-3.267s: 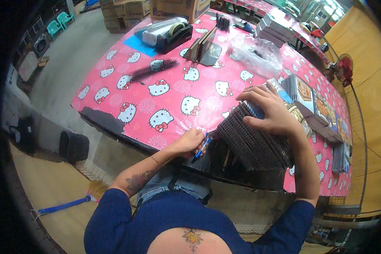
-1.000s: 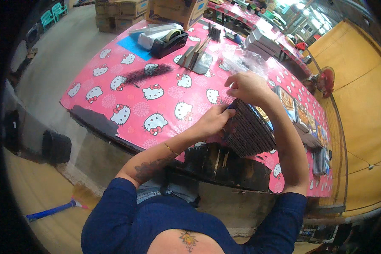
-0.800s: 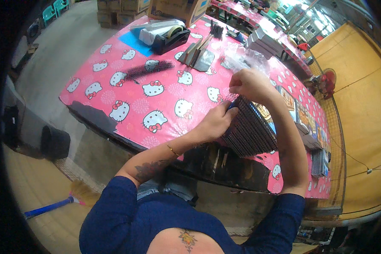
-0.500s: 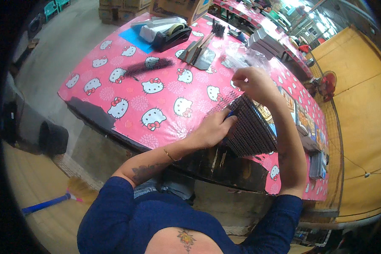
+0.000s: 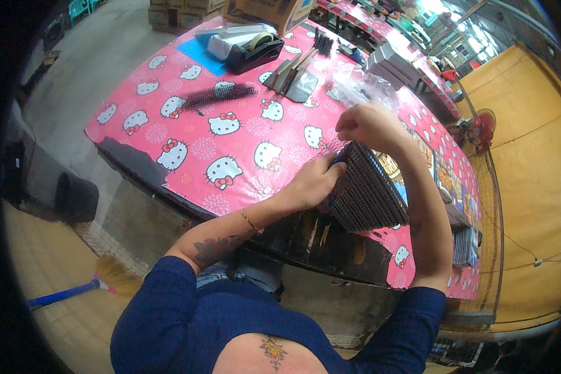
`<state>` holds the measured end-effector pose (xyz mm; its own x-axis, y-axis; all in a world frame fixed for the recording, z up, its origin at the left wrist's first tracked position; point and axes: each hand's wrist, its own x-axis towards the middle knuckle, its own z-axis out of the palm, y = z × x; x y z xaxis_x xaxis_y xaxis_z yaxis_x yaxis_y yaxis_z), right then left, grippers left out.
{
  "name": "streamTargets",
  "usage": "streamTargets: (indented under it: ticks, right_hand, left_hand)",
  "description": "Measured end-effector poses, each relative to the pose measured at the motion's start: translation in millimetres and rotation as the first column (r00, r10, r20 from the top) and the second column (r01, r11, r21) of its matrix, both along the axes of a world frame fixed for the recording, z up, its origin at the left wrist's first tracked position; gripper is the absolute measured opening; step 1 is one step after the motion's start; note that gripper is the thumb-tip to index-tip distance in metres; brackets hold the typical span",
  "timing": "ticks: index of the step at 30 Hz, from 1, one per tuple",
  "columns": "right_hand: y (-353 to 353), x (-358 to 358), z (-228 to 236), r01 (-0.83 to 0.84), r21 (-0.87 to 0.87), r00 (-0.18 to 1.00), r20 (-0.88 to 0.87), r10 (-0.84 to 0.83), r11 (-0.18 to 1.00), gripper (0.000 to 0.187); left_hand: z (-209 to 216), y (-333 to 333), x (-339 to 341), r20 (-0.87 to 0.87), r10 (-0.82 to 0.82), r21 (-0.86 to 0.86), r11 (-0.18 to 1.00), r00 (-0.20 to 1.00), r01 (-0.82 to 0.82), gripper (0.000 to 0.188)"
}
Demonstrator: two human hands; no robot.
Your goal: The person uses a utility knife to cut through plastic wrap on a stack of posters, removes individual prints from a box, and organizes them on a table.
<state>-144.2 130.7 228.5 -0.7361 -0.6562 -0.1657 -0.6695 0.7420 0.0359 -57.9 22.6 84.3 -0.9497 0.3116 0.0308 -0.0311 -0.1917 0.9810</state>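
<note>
A thick stack of black wire-bound booklets [image 5: 371,193] leans near the table's front edge, its bound edges toward me. My left hand [image 5: 318,181] is closed on the stack's left side, with the thumb over a booklet and a bit of blue showing by it. Above the far end of the stack, my right hand [image 5: 371,128] is bent at the wrist, its fingers curled into a pinch. What they hold, if anything, is too small to make out. A few loose loops of black binding wire show between my hands, beside the stack. My right forearm partly covers the colourful top cover [image 5: 388,167].
A bundle of black binding wire [image 5: 221,96] lies on the pink patterned tablecloth [image 5: 249,165]. Beyond stand a black tape dispenser [image 5: 255,53], a metal stand with sticks [image 5: 293,78] and clear plastic [image 5: 364,87]. More booklets [image 5: 464,246] are stacked at the right.
My left hand has slid slightly up and toward the far end of the stack. The right hand has shifted slightly left and down, its fingers still curled.
</note>
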Motion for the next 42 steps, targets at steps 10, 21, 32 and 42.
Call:
streamTargets:
  ticks: [10, 21, 32, 42]
  right_hand:
    - [5, -2, -2, 0.0, -0.121, 0.999, -0.047, -0.006, 0.993, 0.017]
    - [-9, 3, -18, 0.062, 0.104, 0.988, -0.146, -0.046, 0.993, 0.029]
    - [-4, -5, -16, 0.053, 0.221, 0.997, -0.066, -0.039, 0.974, 0.034]
    - [-5, -5, -23, 0.086, 0.151, 0.986, -0.152, -0.063, 0.985, 0.031]
  left_hand:
    - [0, 4, 5, -0.211, 0.091, -0.182, 0.975, 0.973, -0.131, 0.033]
    - [-18, 6, -5, -0.133, 0.094, -0.11, 0.988, 0.987, -0.109, 0.031]
    - [7, -9, 11, 0.018, 0.012, -0.146, 0.989, 1.0, -0.009, 0.034]
    - [-17, 1, 11, -0.24, 0.12, -0.248, 0.952, 0.963, -0.18, 0.034]
